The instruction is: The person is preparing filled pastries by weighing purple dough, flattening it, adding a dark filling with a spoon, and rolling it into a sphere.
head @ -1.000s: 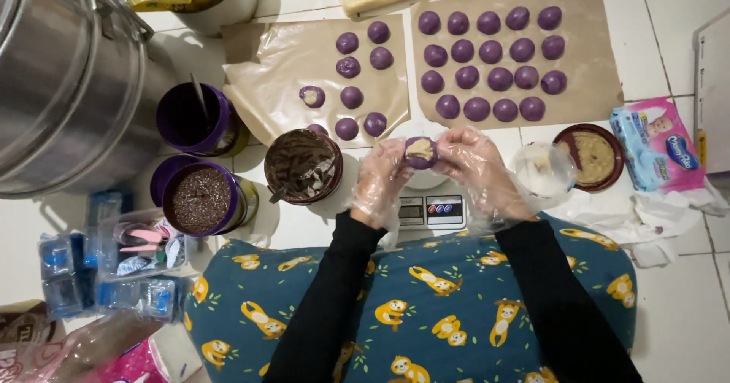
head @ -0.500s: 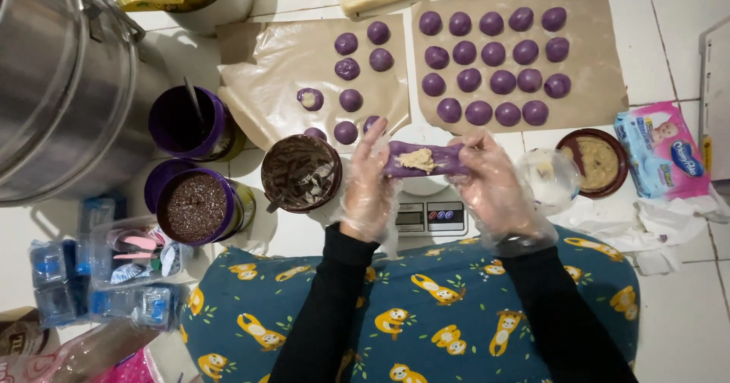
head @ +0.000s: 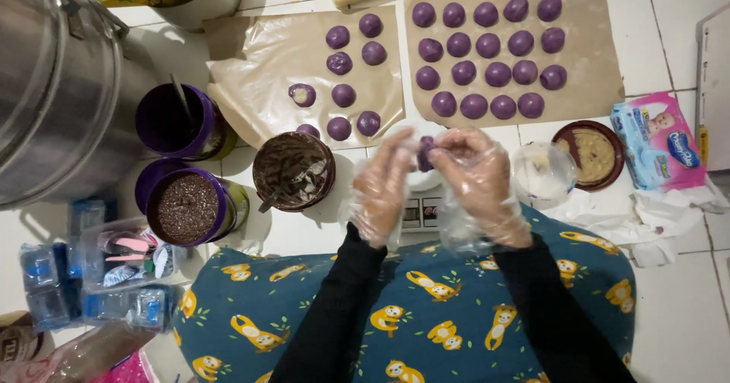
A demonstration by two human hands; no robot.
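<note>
Dough piece (head: 425, 153), purple and rounded, sits pinched between gloved fingers (head: 445, 149).

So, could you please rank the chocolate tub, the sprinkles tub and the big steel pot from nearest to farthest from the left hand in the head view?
From the left hand:
1. Chocolate tub, just to its left, beside the fingers.
2. Sprinkles tub, further left, past the chocolate tub.
3. Big steel pot, far left and up, at the frame's edge.

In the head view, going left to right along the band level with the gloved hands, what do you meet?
Purple tub of dark sprinkles → chocolate-smeared tub → left hand → purple dough piece → right hand → clear plastic cup → brown round dish → pink wipes pack.
</note>
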